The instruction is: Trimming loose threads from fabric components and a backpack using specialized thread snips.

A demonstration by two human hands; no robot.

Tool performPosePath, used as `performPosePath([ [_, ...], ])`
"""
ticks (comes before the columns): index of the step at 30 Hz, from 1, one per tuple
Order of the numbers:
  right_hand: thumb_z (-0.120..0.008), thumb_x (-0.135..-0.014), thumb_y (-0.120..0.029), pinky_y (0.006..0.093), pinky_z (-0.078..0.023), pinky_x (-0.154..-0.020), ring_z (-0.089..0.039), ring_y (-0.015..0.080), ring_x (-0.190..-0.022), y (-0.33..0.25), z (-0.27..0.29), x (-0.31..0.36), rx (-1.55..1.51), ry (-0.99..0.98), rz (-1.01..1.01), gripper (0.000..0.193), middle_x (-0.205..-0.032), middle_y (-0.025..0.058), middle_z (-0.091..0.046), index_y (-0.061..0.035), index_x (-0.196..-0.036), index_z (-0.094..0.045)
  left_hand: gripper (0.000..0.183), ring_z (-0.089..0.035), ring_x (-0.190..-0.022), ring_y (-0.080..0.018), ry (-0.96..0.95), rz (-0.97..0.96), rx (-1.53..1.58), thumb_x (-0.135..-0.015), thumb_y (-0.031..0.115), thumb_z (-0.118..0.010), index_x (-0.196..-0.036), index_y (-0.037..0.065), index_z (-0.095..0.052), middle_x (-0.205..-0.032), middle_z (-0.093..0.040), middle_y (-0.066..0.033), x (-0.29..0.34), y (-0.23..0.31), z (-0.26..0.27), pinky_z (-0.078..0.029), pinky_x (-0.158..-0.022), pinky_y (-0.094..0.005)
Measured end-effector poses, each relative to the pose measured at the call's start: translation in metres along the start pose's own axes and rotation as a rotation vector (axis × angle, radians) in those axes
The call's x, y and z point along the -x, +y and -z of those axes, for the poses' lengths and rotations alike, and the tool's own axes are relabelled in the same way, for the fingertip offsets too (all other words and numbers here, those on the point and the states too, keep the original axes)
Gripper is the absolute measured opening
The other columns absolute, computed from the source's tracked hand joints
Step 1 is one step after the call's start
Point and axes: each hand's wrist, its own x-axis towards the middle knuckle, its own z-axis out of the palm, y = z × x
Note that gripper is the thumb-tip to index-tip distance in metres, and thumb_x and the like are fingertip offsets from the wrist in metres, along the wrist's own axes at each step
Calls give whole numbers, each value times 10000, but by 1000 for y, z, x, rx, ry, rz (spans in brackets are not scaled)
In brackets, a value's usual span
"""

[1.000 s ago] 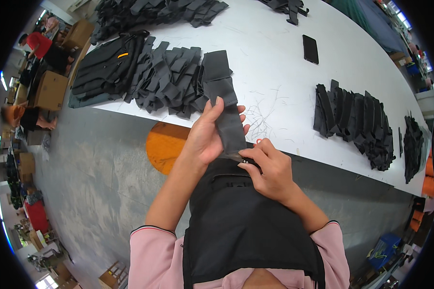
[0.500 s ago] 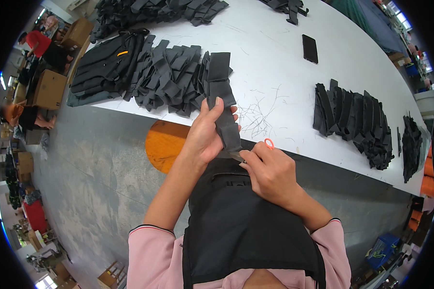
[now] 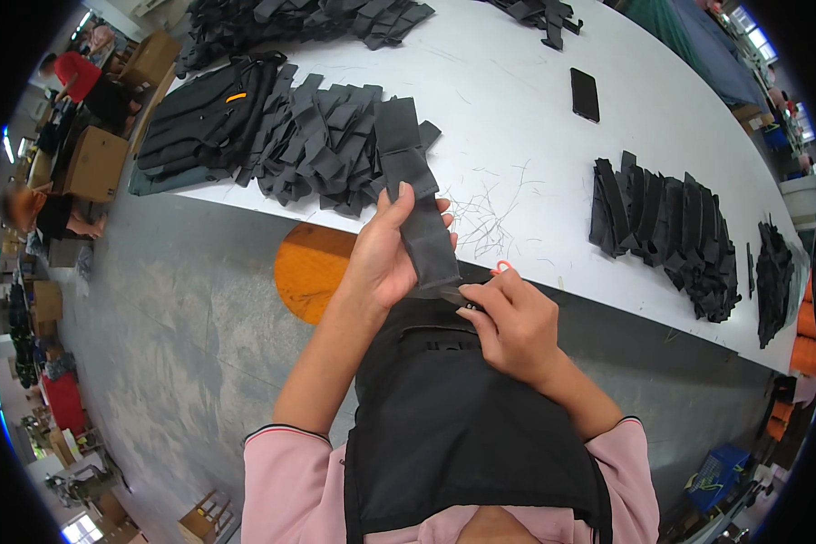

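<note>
My left hand [image 3: 383, 258] is closed around a dark grey fabric strip [image 3: 426, 231], thumb on top and fingertips showing at its right side. The strip's far end lies over the table edge beside a heap of similar grey strips [image 3: 322, 140]. Its near end hangs just above my black apron [image 3: 467, 426]. In my right hand [image 3: 519, 325] is a pair of thread snips [image 3: 450, 293] with an orange finger ring. Their metal blades point left, right by the strip's near corner; whether they touch it I cannot tell.
Loose thread ends [image 3: 485, 222] litter the white table [image 3: 517, 118]. A black bag [image 3: 204, 127] lies left, a phone [image 3: 585, 94] farther back. Bundled dark strips [image 3: 666, 222] rest at right. An orange round stool [image 3: 310, 275] stands under the edge. Another person [image 3: 80, 82] is far left.
The strip has turned slightly, its far end swinging left and lying flatter. My right hand with the snips has shifted a little to the right and down.
</note>
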Motion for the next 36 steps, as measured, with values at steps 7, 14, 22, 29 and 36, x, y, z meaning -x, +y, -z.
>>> performPosePath([
  [7,-725,-654,-89,293,-386,-479,-503,182,-544,-6,-2,-1,90,59,100,267,-727,35,-491,-66,-899,-623,257,-573,-919,-236,54,-57,-20,-978,301,-432,-1148,111,-397,-1031,-569,-129,2,-5,-6,-517,-779,-446],
  [14,-736,-675,-46,292,-440,-521,-549,207,-599,-6,-2,6,-215,-54,-207,242,-753,67,-528,-41,-894,-633,229,-561,-880,-194,16,-31,-17,-968,284,-469,-1109,124,-385,-982,-549,-91,8,-7,-11,-515,-733,-398],
  [22,-705,-704,-19,252,-422,-565,-515,146,-632,-4,-5,11,-516,-62,-366,201,-772,62,-513,-8,-893,-639,245,-569,-878,-199,-8,-39,-47,-961,287,-488,-1118,129,-387,-985,-562,-92,11,-9,-12,-517,-727,-395],
  [29,-710,-713,-32,248,-454,-596,-556,156,-659,-2,-5,14,-616,-102,-450,206,-785,68,-510,0,-894,-617,286,-576,-941,-240,6,-51,-87,-969,317,-451,-1151,103,-396,-1044,-566,-132,10,-10,-10,-525,-753,-443],
  [36,-698,-717,-29,267,-439,-523,-552,182,-585,-10,-8,15,-439,-10,-370,184,-757,65,-511,-28,-886,-627,261,-562,-919,-214,6,-66,-104,-969,303,-462,-1142,119,-395,-1020,-559,-107,13,-8,-14,-514,-752,-418],
])
